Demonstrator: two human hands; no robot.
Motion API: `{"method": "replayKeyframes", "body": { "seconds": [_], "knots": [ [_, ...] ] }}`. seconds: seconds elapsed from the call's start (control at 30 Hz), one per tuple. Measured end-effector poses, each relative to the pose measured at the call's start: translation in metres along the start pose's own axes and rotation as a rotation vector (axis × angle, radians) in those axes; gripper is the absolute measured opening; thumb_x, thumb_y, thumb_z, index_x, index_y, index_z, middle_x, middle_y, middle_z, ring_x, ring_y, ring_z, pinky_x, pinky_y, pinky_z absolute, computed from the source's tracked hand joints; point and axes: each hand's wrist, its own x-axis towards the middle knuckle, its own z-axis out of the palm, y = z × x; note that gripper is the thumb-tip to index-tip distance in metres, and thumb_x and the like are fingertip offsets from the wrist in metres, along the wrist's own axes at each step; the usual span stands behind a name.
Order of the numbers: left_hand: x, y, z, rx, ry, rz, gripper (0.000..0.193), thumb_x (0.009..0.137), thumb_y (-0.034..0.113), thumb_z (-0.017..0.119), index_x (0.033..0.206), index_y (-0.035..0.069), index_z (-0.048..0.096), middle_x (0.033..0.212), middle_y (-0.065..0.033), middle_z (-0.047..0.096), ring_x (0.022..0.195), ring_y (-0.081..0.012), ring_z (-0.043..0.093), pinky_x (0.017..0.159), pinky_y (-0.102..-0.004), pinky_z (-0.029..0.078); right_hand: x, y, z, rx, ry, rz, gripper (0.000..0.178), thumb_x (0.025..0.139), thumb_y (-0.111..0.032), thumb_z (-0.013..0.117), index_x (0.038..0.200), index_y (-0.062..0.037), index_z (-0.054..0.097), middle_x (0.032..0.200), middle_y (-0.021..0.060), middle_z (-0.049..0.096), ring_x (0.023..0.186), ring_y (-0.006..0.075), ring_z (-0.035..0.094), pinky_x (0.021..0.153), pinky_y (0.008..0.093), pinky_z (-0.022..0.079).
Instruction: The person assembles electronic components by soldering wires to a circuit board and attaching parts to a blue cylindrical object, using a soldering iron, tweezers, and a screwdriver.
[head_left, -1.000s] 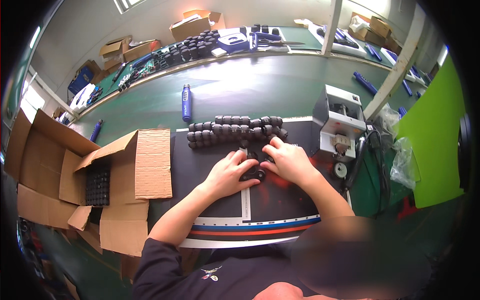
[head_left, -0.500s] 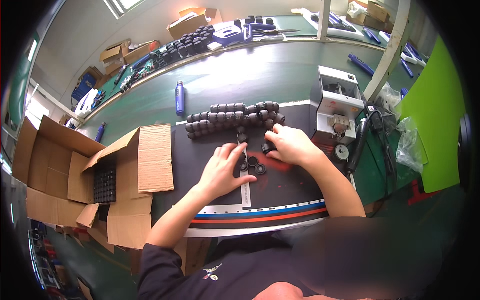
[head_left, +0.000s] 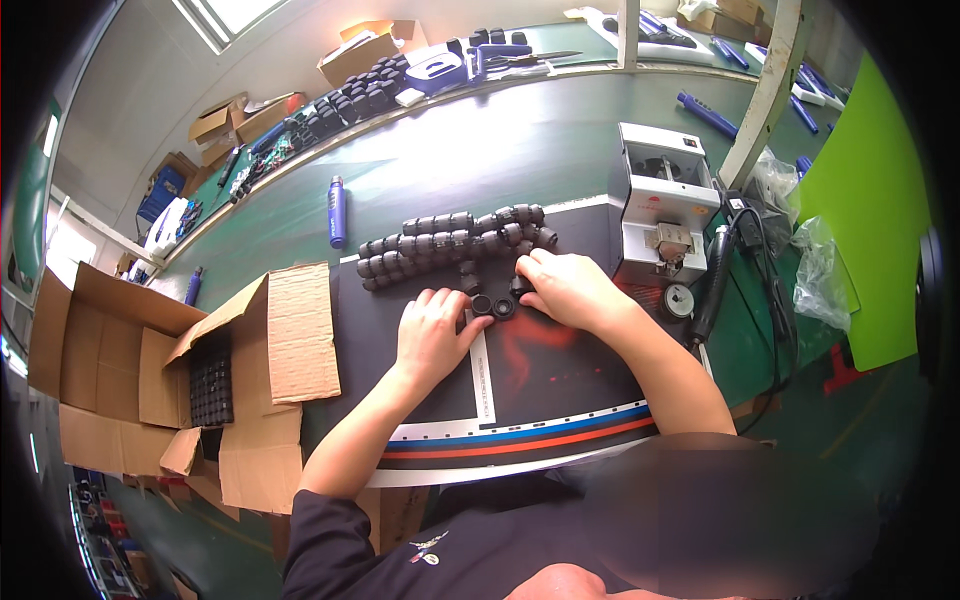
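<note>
My left hand (head_left: pixel 432 335) is closed lightly at a black ring-shaped cap (head_left: pixel 481 304), its thumb and curled forefinger on either side. My right hand (head_left: pixel 570 290) pinches another small black cap (head_left: pixel 519 285), partly covered by the fingertips. Between the hands, a second ring-shaped cap (head_left: pixel 504 309) lies on the black mat (head_left: pixel 560 380). Just beyond, a short stack of black parts (head_left: pixel 468 275) lies by the end of a white ruler strip (head_left: pixel 482 375). Behind these are long rows of black ribbed cylindrical parts (head_left: pixel 415 248), laid side by side and piled up.
An open cardboard box (head_left: pixel 300 335) with black parts inside stands at left. A white-and-grey machine (head_left: pixel 665 200) stands at right, beside a black corded tool (head_left: pixel 712 290). A blue cylindrical device (head_left: pixel 337 212) stands behind the mat. Farther back, a shelf holds black parts (head_left: pixel 350 100).
My left thumb has drawn in toward the forefinger, by the ring cap. My right hand has brought its cap nearer the loose rings. The view has shifted slightly.
</note>
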Motion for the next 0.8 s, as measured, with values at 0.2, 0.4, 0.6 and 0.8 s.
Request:
{"method": "replayKeyframes", "body": {
  "seconds": [0.2, 0.4, 0.6, 0.8],
  "knots": [
    [0.001, -0.003, 0.008, -0.236, 0.216, 0.038, 0.056, 0.081, 0.024, 0.086, 0.127, 0.006, 0.060, 0.126, -0.0145, 0.056, 0.111, -0.0332, 0.061, 0.087, -0.0415, 0.056, 0.002, -0.002, 0.005, -0.013, 0.130, -0.023, 0.032, 0.088, -0.019, 0.076, 0.114, -0.0065, 0.061, 0.110, 0.0099, 0.064, 0.100, 0.0315, 0.068, 0.079, 0.0428, 0.058],
    [-0.006, -0.012, 0.025, -0.519, 0.215, 0.063, 0.073, 0.079, 0.021, 0.087, 0.142, 0.009, 0.054, 0.139, -0.0158, 0.050, 0.120, -0.0355, 0.056, 0.097, -0.0437, 0.054, 0.005, -0.003, 0.007, -0.026, 0.293, -0.163, 0.030, 0.088, -0.018, 0.074, 0.113, -0.0073, 0.062, 0.110, 0.0082, 0.063, 0.100, 0.0288, 0.067, 0.079, 0.0412, 0.058],
    [-0.004, -0.006, 0.016, -0.129, 0.141, 0.056, 0.079, 0.076, 0.023, 0.088, 0.147, 0.014, 0.054, 0.129, -0.0132, 0.056, 0.122, -0.0341, 0.052, 0.105, -0.0451, 0.045, 0.001, -0.002, 0.005, -0.066, 0.251, -0.041, 0.024, 0.090, -0.021, 0.073, 0.107, -0.0080, 0.062, 0.102, 0.0080, 0.063, 0.092, 0.0285, 0.069, 0.074, 0.0411, 0.058],
    [-0.007, -0.010, 0.025, -0.311, 0.166, 0.004, 0.055, 0.077, 0.022, 0.087, 0.124, 0.011, 0.061, 0.121, -0.0126, 0.059, 0.111, -0.0329, 0.058, 0.098, -0.0437, 0.048, 0.002, 0.002, 0.010, -0.093, 0.277, -0.055, 0.022, 0.091, -0.024, 0.074, 0.101, -0.0083, 0.062, 0.097, 0.0080, 0.062, 0.090, 0.0275, 0.069, 0.073, 0.0411, 0.058]
  ]
}}
